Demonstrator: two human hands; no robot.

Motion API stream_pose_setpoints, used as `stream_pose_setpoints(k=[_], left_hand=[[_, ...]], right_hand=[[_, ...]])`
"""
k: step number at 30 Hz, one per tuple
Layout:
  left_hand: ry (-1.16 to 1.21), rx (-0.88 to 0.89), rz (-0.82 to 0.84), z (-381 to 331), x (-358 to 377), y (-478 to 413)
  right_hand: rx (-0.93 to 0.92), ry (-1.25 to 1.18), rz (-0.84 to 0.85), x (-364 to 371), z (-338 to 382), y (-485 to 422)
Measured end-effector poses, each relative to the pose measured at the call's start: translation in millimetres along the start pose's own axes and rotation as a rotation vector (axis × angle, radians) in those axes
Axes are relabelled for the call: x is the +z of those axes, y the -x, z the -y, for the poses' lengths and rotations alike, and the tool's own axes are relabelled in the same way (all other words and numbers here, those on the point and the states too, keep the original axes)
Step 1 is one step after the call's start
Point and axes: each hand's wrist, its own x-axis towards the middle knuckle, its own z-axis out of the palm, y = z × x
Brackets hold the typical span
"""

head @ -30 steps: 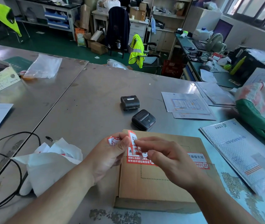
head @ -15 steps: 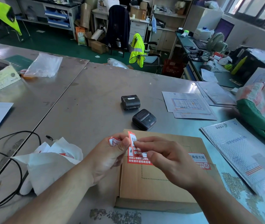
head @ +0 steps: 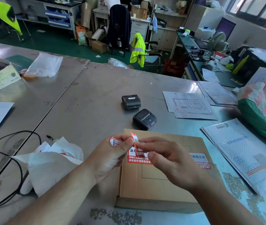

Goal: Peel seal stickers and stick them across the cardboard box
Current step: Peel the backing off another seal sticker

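Cardboard up front: the flat cardboard box (head: 161, 184) lay closed on the steel counter (head: 88, 95), right beneath the person's forearms, and whatever was inside it was hidden. A red-and-white label (head: 198, 159) was already stuck across its top.

Over the box's far left part, both hands met on one seal sticker (head: 135, 143). The left hand (head: 112, 158) pinched its edge between thumb and fingers, with a crumpled scrap of backing (head: 114, 141) bunched under the fingertips. The right hand (head: 169, 159) nipped the same sticker from the other side with thumb and forefinger, the other fingers loosely curled. The sticker stood on edge between them, held up off the lid.

To the left, a white paper wrapper (head: 51, 164) sat open, bits of red-and-white print peeping out of its folds, and a black cable (head: 15, 159) looped beside it. To the right lay a padded mailer (head: 242, 156).

Beyond the box were two small black printers (head: 144, 119), one behind the other, then printed sheets (head: 187, 103). At the right edge a green sack (head: 262, 120) bulged with a pink-and-white bundle. Far left, an open carton (head: 1, 78) held something too dark to tell, with a clear plastic bag (head: 45, 65) just beside it.
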Motion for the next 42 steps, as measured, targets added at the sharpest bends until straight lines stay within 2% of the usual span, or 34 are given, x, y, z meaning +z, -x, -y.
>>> stream_pose_setpoints(k=[8, 24, 35, 42], left_hand=[[-0.063, 0.032, -0.02, 1.9, -1.8, 2.6], [-0.115, 0.075, 0.025, 3.2, 7.2, 1.2], [-0.004, 0.079, 0.036, 2.1, 17.2, -2.9], [-0.016, 0.076, 0.032, 1.7, 21.4, -6.9]], right_hand=[[0.037, 0.019, 0.002, -1.4, -4.0, 3.4], [-0.062, 0.239, -0.005, -5.0, 4.3, 8.0], [-0.001, 0.16, -0.063, -5.2, 0.4, 3.9], [-0.068, 0.185, -0.041, -7.8, 6.7, 2.7]])
